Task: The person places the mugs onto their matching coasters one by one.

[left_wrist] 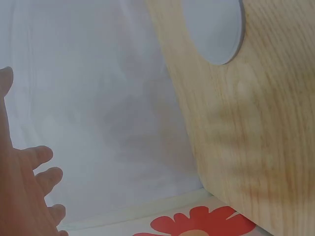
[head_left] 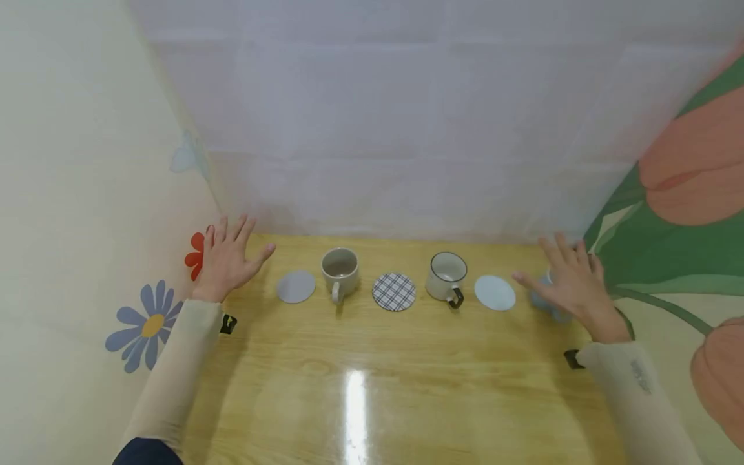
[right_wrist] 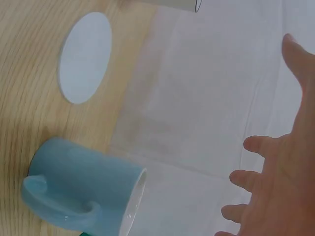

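My left hand (head_left: 225, 263) is raised at the table's left side with fingers spread, holding nothing. Nearest to it lies a plain grey round coaster (head_left: 296, 287). On the right, my right hand (head_left: 575, 287) hovers with spread fingers over a blue mug (right_wrist: 83, 184), hiding most of it in the head view. The right wrist view shows that hand apart from the mug. A pale blue round coaster (head_left: 495, 293) lies left of the blue mug. Between the hands stand a cream mug (head_left: 340, 272) and a white mug with a dark rim (head_left: 446, 278), with a plaid coaster (head_left: 394, 292) between them.
The wooden table (head_left: 290, 374) meets a white cloth backdrop (head_left: 349, 129) behind the row. A pale flowered sheet (head_left: 70, 213) hangs at the left, and one with large tulips (head_left: 692, 161) at the right.
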Tool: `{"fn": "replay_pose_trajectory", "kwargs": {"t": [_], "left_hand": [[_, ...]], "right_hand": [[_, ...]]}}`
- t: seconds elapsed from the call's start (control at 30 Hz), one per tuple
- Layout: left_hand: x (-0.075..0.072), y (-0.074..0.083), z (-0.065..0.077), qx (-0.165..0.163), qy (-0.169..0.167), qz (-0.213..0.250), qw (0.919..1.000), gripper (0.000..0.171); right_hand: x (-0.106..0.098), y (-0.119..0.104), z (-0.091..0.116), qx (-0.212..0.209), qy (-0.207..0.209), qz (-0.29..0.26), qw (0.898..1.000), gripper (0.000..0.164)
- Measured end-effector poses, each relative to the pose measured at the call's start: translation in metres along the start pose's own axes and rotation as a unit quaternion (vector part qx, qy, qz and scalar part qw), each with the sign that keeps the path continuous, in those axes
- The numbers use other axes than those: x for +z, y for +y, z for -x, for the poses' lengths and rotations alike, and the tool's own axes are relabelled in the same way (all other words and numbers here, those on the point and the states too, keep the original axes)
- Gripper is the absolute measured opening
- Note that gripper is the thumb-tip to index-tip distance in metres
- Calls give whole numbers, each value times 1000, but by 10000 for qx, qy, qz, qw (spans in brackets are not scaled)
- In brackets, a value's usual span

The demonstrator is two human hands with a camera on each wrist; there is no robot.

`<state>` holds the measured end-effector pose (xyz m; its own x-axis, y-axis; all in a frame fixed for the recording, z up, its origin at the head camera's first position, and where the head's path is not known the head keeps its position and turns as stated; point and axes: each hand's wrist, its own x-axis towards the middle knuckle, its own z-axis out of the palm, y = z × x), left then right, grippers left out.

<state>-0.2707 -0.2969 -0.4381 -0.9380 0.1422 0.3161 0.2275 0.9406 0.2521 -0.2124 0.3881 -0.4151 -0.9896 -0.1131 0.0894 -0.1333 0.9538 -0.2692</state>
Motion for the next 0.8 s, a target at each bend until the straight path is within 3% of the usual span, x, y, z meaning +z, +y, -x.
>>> {"fn": "replay_pose_trajectory", "kwargs": {"t": [0.5, 0.8], "left_hand": [[3, -3, 18, 11, -20, 274, 9996, 91], [7, -2, 23, 14, -36, 271, 9996, 91]], "right_hand": [[14, -33, 3, -189, 35, -357, 9992, 105], [19, -48, 7, -578, 254, -616, 9961, 100]]}}
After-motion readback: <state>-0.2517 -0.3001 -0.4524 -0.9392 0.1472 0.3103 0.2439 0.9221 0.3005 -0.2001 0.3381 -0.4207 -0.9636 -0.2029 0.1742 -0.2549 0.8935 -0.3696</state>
